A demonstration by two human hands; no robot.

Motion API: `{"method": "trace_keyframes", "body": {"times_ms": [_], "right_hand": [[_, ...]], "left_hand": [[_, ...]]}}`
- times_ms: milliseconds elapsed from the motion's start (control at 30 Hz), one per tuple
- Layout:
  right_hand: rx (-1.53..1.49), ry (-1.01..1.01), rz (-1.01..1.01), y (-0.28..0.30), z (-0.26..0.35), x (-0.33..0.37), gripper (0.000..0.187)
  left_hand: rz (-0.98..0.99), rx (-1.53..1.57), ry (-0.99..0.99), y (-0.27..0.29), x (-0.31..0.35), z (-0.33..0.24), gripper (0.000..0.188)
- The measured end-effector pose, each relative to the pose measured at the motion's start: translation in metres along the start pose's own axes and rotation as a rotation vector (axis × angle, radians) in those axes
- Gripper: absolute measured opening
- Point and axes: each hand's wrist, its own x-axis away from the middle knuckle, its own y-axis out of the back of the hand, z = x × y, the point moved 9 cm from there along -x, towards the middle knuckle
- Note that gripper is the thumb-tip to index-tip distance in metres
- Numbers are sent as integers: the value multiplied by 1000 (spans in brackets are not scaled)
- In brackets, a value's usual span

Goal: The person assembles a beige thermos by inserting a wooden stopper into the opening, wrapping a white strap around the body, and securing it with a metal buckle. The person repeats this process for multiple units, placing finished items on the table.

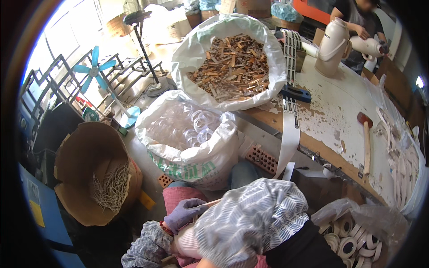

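My left hand (184,214), in a grey-purple glove with a beaded bracelet at the wrist, is low in the middle of the view. Its fingers are closed around one end of a thin pale strip (213,203). Just below the glove, a pale pink ribbed, rounded piece (188,242) lies in my lap, partly covered by my sleeves. My right arm, in a loose patterned oversleeve (254,219), crosses in front from the lower right. That sleeve hides my right hand's fingers, so what they hold does not show.
Ahead stands a white sack (192,165) of clear plastic rings; behind it, a larger sack (178,67) of brown scraps. At left, a cardboard drum (67,156) holds thin sticks. The worn table (326,111) bears a mallet (366,138) and jug (330,49). A person (359,27) handles another jug.
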Motion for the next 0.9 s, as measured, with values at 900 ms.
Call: {"method": "trace_keyframes", "body": {"times_ms": [900], "right_hand": [[1258,-575,-860,183,94,254,19]], "left_hand": [[-257,-915,-882,-31,131,-83,55]]}}
